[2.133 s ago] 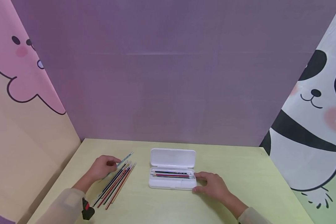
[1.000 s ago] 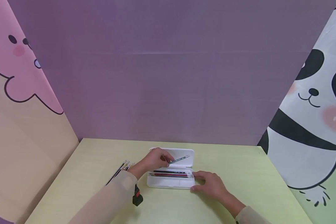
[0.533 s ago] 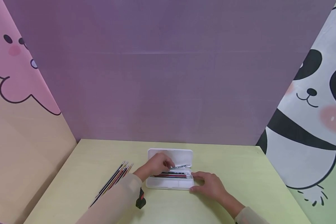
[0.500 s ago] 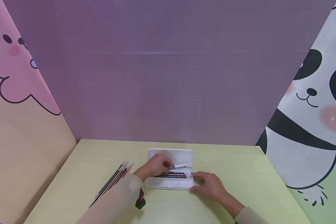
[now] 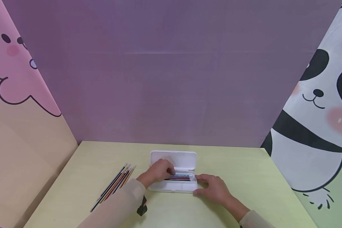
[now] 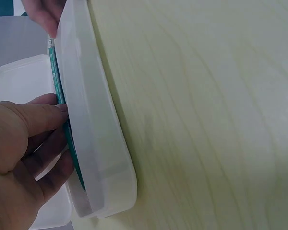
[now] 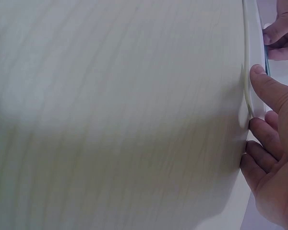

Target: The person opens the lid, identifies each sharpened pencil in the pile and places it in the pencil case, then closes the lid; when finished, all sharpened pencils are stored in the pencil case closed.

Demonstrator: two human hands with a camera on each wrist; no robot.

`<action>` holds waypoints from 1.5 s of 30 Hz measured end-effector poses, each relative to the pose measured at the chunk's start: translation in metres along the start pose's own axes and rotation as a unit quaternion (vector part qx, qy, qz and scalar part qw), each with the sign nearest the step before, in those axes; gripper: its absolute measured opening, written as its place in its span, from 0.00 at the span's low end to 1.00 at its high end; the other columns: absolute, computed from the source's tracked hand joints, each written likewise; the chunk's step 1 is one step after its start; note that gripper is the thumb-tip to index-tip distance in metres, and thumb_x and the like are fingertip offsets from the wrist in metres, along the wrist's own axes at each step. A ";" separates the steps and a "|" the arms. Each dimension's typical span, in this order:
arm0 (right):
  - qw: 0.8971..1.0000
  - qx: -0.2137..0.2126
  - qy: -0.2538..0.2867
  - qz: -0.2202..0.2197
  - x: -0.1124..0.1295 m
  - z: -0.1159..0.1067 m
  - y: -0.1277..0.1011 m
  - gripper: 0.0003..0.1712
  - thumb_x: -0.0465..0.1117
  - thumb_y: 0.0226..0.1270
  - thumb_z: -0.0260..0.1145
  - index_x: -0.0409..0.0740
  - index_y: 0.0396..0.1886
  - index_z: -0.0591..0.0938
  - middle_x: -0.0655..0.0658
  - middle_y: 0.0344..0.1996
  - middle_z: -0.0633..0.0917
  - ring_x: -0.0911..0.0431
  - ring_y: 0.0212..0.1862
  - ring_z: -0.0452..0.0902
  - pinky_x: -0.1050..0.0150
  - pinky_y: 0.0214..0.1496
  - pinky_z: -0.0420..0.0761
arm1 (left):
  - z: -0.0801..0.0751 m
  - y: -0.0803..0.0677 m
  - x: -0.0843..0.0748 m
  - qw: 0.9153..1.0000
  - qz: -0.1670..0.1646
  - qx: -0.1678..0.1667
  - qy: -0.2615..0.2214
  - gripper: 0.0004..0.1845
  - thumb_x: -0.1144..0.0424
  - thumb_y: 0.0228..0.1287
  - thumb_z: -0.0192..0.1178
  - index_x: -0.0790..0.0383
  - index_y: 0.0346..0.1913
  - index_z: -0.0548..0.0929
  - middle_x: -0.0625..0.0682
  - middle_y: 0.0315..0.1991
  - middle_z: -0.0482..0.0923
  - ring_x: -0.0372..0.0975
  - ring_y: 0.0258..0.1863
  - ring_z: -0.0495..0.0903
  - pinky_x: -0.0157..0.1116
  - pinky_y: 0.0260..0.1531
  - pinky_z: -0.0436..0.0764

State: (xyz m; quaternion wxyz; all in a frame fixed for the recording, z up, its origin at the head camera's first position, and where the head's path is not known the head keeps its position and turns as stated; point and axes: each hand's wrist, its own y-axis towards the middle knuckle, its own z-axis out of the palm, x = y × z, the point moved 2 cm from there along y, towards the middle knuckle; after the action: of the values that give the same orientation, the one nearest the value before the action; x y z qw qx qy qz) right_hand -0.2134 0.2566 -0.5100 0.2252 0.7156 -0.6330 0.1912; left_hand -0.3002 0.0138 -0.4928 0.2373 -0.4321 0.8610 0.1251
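An open white pencil case (image 5: 171, 189) sits mid-table, its lid (image 5: 185, 161) folded back. My left hand (image 5: 160, 170) reaches over its left part and pinches a teal pencil (image 6: 60, 88) between thumb and fingers. In the left wrist view that pencil lies low, along the inside of the case. Dark and red pencils (image 5: 182, 179) lie in the back compartment, partly hidden by the left hand. My right hand (image 5: 214, 189) holds the case's right end, thumb at the front corner, fingers at the side. In the right wrist view the right thumb (image 7: 266, 86) rests on the case's edge.
Left of the case, a loose bunch of pencils (image 5: 114, 185) lies slanted on the pale wooden table (image 5: 231, 161), partly covered by the left sleeve (image 5: 117, 205). A black object (image 5: 142, 207) hangs at the left wrist. A purple backdrop (image 5: 171, 79) rises behind the table.
My left hand has brought the teal pencil from beside the bunch rightward over the case, then lowered it among the pencils inside. The right hand has stayed at the case's right end.
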 end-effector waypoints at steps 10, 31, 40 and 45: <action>1.000 -0.003 -0.002 -0.002 0.000 0.002 0.001 0.36 0.53 0.41 0.87 0.52 0.55 0.88 0.50 0.52 0.90 0.46 0.58 0.84 0.45 0.61 0.79 | 0.000 -0.005 -0.002 1.000 -0.008 0.002 0.017 0.07 0.71 0.61 0.71 0.55 0.38 0.94 0.42 0.32 0.87 0.33 0.33 0.75 0.30 0.42 0.78; 1.000 0.002 -0.011 0.001 -0.002 0.004 0.005 0.36 0.55 0.42 0.86 0.54 0.55 0.88 0.51 0.51 0.90 0.46 0.59 0.84 0.45 0.61 0.78 | -0.017 -0.022 0.016 0.997 0.013 -0.005 -0.077 0.08 0.68 0.60 0.72 0.58 0.42 0.92 0.43 0.35 0.87 0.32 0.34 0.79 0.30 0.38 0.80; 1.000 -0.004 -0.012 -0.004 -0.001 0.002 0.002 0.36 0.55 0.41 0.86 0.54 0.55 0.89 0.51 0.51 0.90 0.45 0.58 0.84 0.45 0.60 0.79 | -0.054 -0.054 0.036 0.984 0.031 0.002 -0.178 0.16 0.66 0.60 0.74 0.63 0.51 0.89 0.54 0.47 0.87 0.38 0.42 0.84 0.37 0.44 0.83; 1.000 -0.001 -0.013 0.000 0.001 0.001 0.001 0.36 0.55 0.41 0.86 0.53 0.54 0.89 0.49 0.51 0.90 0.45 0.59 0.84 0.45 0.61 0.79 | -0.070 -0.072 0.059 0.977 0.014 0.009 -0.212 0.19 0.65 0.60 0.74 0.63 0.54 0.88 0.59 0.51 0.86 0.40 0.44 0.84 0.40 0.49 0.84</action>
State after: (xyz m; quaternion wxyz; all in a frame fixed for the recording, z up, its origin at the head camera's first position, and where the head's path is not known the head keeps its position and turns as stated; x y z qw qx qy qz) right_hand -0.2139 0.2554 -0.5104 0.2172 0.7182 -0.6358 0.1810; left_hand -0.2943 -0.0992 -0.4639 0.4166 -0.3819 0.7979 0.2095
